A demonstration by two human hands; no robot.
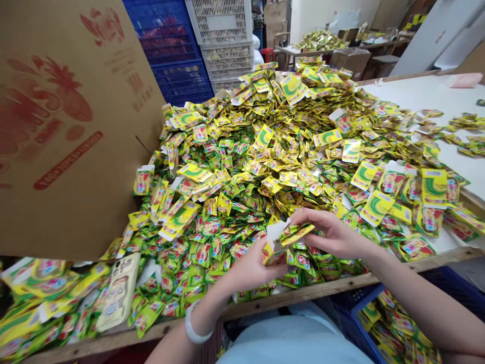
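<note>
My left hand (pixel 257 265) grips a small yellow-green carton (pixel 270 250) whose white flap stands up at its mouth. Pinched in my right hand (pixel 328 232) are a few yellow candy sachets (pixel 297 234), held at the carton's opening; whether they are partly inside I cannot tell. Both hands are above the near edge of a large heap of green and yellow sachets (pixel 212 253). Flat printed cartons (pixel 377 207) lie scattered over the heap, some with open white flaps.
A big cardboard box (pixel 76 151) rises at the left, with a phone in a cream case (pixel 119 293) near its foot. Blue crates (pixel 166 45) and white crates (pixel 227 55) are stacked behind. Below the wooden table edge (pixel 428 260), a blue crate (pixel 359 318) holds filled cartons.
</note>
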